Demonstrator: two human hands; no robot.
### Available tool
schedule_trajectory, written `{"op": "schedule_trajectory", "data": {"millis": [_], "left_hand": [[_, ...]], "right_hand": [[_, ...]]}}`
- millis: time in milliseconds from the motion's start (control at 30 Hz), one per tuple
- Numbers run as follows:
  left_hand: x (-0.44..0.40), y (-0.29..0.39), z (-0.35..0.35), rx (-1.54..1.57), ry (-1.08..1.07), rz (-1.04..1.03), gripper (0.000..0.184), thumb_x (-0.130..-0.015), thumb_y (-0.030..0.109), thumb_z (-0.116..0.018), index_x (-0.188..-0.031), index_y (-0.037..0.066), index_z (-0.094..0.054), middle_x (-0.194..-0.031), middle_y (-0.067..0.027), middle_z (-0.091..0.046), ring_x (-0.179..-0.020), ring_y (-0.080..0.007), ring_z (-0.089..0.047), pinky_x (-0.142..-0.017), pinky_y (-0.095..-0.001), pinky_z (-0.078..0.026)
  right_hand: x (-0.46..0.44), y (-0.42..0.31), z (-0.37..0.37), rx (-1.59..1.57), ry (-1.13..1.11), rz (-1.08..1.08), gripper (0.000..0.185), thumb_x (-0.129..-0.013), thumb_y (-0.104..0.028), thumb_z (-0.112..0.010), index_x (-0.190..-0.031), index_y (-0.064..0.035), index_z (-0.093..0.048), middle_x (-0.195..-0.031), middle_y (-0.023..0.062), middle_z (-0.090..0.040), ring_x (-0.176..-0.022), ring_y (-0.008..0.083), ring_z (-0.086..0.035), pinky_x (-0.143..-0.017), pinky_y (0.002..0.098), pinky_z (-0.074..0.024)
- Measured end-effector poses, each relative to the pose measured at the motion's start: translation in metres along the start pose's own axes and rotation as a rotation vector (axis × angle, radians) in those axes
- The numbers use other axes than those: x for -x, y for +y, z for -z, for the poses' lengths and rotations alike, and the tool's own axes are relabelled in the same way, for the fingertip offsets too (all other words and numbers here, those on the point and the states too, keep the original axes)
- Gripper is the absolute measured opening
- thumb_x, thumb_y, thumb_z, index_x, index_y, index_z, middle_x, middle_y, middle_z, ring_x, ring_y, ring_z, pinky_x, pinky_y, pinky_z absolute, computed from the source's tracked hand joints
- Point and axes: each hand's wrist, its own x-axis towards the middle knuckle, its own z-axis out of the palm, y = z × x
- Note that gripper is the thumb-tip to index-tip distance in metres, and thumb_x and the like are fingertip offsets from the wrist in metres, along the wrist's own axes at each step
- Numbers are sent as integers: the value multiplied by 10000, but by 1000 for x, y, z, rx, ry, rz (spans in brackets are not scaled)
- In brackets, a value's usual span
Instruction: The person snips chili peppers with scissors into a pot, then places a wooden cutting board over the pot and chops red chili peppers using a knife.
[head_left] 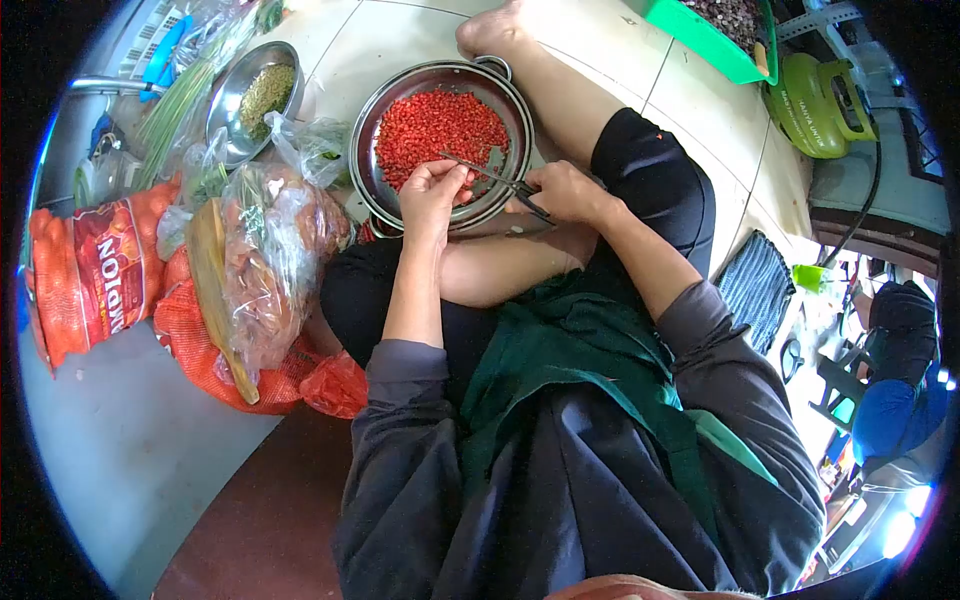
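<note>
A round metal pan [362,190] with ring handles stands on the floor between my legs, holding many small cut pieces of red chili [430,125]. My right hand [568,192] grips dark-bladed scissors [490,172], whose blades reach over the pan toward my other hand. Above the pan's near side, my left hand [435,195] is closed in a pinch beside the blade tips. A bit of red shows at its fingertips, apparently a chili, mostly hidden by the fingers.
Left of the pan are a metal bowl [230,105] of greenish bits, a clear plastic bag [270,250], a wooden piece [212,290] and a red mesh sack [95,275]. A green basin [700,45] and a green gas cylinder [808,105] stand at upper right. A striped mat [757,285] lies right.
</note>
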Motion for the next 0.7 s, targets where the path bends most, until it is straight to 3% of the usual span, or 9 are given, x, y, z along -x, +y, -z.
{"op": "schedule_trajectory", "data": {"millis": [133, 233, 433, 633, 700], "left_hand": [[-4, -1, 4, 50, 39, -14, 143, -856, 45, -644, -973, 14, -569, -886, -75, -635, -797, -145, -641, -633, -238, -542], [-4, -2, 4, 59, 39, -44, 161, -856, 44, -644, -990, 11, -562, -885, -76, -635, -791, -145, -640, -641, -242, -545], [-2, 0, 0, 30, 5, -50, 173, -825, 27, -674, -952, -4, -559, -851, -90, -638, -737, -135, -635, -601, -236, -549], [-3, 0, 1, -2, 0, -36, 209, -844, 37, -658, -1012, 18, -535, -893, -88, -646, -800, -149, -646, -646, -244, -545], [-2, 3, 0, 10, 18, -59, 230, -840, 38, -663, -1028, 14, -532, -893, -89, -646, -798, -152, -647, -646, -245, -546]], "right_hand": [[3, -1, 3, -45, 5, -53, 518, -742, -487, -715, -791, 25, -650, -631, 185, -587, -596, 217, -542, -616, 390, -444], [3, 4, -3, -57, -24, 24, 511, -742, -479, -718, -798, 25, -649, -637, 170, -591, -602, 213, -538, -619, 385, -442], [4, -1, 2, 4, 2, 40, 501, -740, -471, -726, -806, 20, -652, -643, 194, -583, -594, 226, -541, -617, 391, -441], [4, -1, 3, 66, 45, 55, 482, -745, -463, -722, -807, 10, -656, -628, 191, -578, -584, 226, -539, -616, 398, -448], [4, 0, 5, -31, 3, -10, 551, -711, -525, -717, -822, 12, -670, -724, 232, -615, -697, 309, -602, -687, 409, -468]]}}
